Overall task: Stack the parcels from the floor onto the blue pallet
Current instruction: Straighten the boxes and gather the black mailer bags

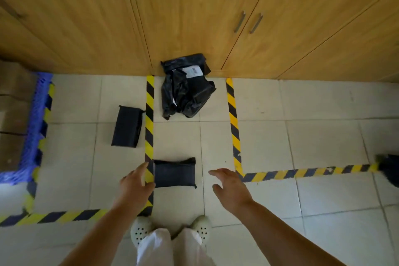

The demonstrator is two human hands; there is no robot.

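While both hands reach down toward the floor, neither of them holds anything. The left hand (135,183) has its fingers straight and a little spread, at about 9 o'clock of the nearest parcel (174,172); whether its thumb already touches the parcel's edge I cannot tell. The right hand (231,188) is open too, with relaxed fingers, at 3 o'clock of the same parcel and apart from it. So the grip of each hand is wide and empty.

This nearest parcel is a flat black packet that lies on the white tiles, just beside a strip of yellow-black tape (149,127). A second flat parcel (127,126) lies at about 10 o'clock from it, on the other side of the tape. A crumpled black bag parcel (186,88) lies at 12 o'clock, against the wooden cabinet (194,6). One more dark thing (389,168) is at the right border of the view, at 3 o'clock; it is too much cut off to say if it is a parcel.

The blue pallet (32,127) is at the far left, at 9 o'clock, and brown cardboard shapes seem to stand on it already, though they are blurred. In my judgement the task is partly done: at least three parcels are left on the floor, and the step in hand is to take up the nearest one with both hands.
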